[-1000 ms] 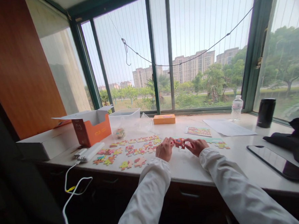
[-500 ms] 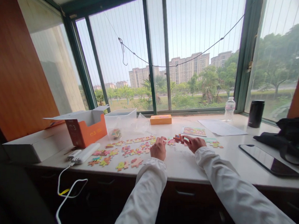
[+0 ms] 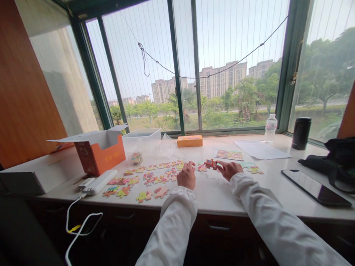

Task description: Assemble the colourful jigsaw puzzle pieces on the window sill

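Observation:
Several loose puzzle pieces [image 3: 160, 191] lie in rows on the white table, to the left of my left hand [image 3: 186, 176]. That hand rests on the table with its fingers curled; anything between them is too small to make out. My right hand [image 3: 230, 170] has its fingertips on a brown-red puzzle piece [image 3: 210, 164], beside other pieces on the table between my hands. More joined pieces [image 3: 254, 169] show just beyond my right hand. A picture card [image 3: 229, 155] lies flat behind it.
An orange box [image 3: 189, 141] stands by the window. At left are an open orange carton [image 3: 101, 154], a clear tub [image 3: 143, 139] and a white power strip [image 3: 101, 182]. At right are paper [image 3: 262, 149], a bottle [image 3: 271, 128], a black cup [image 3: 301, 134] and a tablet [image 3: 315, 188].
The view has shifted slightly. Both hands keep nearly the same places, and the brown-red piece is still at my right fingertips.

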A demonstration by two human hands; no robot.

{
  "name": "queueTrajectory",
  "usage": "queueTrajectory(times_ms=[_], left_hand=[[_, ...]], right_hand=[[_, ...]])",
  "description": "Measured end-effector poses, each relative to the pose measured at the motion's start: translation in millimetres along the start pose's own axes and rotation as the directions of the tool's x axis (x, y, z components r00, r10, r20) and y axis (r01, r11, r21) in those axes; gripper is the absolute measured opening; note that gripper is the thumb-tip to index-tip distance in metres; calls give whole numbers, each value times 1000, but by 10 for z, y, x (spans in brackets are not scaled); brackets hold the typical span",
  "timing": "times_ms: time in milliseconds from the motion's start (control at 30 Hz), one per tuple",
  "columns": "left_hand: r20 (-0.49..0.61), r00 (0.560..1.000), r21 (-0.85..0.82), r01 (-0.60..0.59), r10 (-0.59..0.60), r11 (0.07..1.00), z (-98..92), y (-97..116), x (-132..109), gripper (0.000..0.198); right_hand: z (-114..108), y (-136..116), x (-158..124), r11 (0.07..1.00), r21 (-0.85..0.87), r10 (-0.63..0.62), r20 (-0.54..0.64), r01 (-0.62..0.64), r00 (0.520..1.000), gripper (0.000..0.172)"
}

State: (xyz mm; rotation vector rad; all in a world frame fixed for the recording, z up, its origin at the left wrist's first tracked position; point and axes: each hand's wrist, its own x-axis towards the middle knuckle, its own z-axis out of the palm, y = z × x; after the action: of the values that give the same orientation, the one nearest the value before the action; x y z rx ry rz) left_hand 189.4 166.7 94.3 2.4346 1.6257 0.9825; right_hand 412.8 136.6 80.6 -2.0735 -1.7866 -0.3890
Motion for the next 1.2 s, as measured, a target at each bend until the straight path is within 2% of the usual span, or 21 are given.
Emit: queueTrajectory(times_ms=[167,367,633,733,1000,1200], left_hand=[[-23,1000,4,-21,21,1000,32,-14,3,18],[0,1000,2,-28,28,1000,26,0,-1,20],[39,978,-58,-201,203,978,10,32,-30,22],[40,964,-94,-259,263,961,19,24,-30,27],[16,942,-156,-328,335,931,64,-4,-6,50],[7,938,-136,-343,347,929,58,8,-18,50]], right_hand=[[5,3,-2,1000,-3,-28,12,28,1000,44],[-9,-11,-11,999,0,-40,0,40,999,42],[11,-6,-21,994,-23,-107,3,107,994,43],[32,0,-12,993,-25,-113,8,113,994,44],[37,-4,-21,984,-6,-176,15,176,984,45],[85,9,-7,981,5,-193,2,193,981,45]])
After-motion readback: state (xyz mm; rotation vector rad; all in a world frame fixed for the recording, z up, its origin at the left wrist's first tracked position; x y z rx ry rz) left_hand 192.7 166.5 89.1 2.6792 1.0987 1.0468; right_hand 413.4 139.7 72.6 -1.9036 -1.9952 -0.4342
